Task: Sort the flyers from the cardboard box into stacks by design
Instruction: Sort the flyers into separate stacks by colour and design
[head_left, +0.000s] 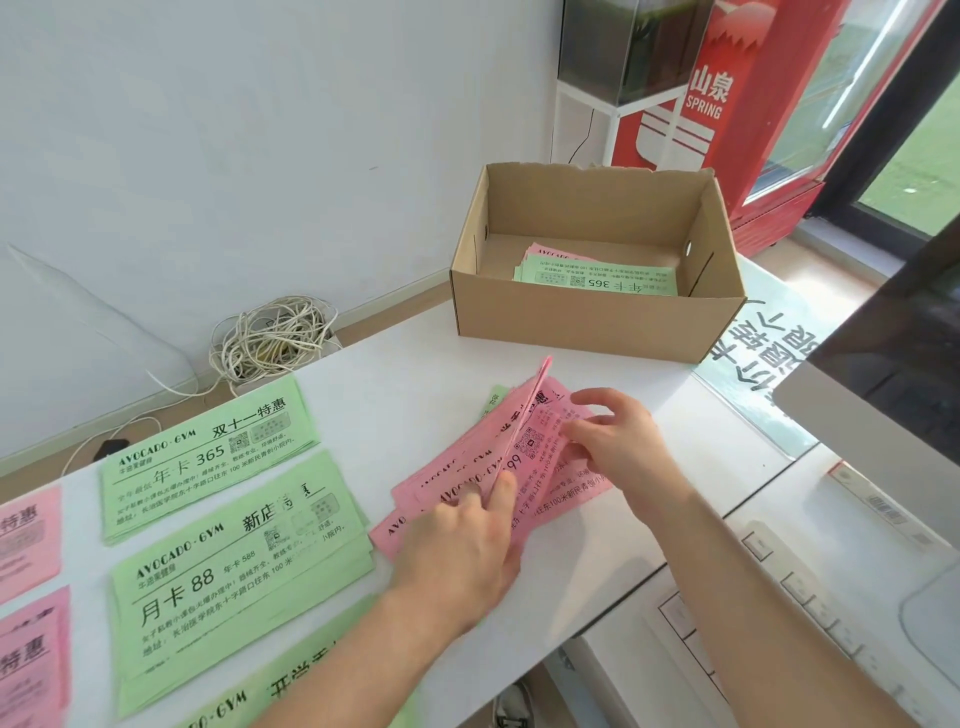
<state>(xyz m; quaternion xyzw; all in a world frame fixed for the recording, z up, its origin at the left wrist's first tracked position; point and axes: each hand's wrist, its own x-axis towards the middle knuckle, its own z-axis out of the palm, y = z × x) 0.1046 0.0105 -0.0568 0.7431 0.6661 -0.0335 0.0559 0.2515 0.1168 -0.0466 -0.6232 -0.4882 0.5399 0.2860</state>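
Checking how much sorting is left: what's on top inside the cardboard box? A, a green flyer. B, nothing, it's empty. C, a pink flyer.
A: a green flyer lies on top in the cardboard box, with a pink flyer peeking out beneath it.

bright, even daylight | soft shadows | wide-angle bending at edges | slight blur

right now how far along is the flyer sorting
Done: green stacks and pink stacks lie sorted at left. In hand: the left hand and right hand leaf through a pink bundle. Left: that bundle, plus a few flyers in the cardboard box.
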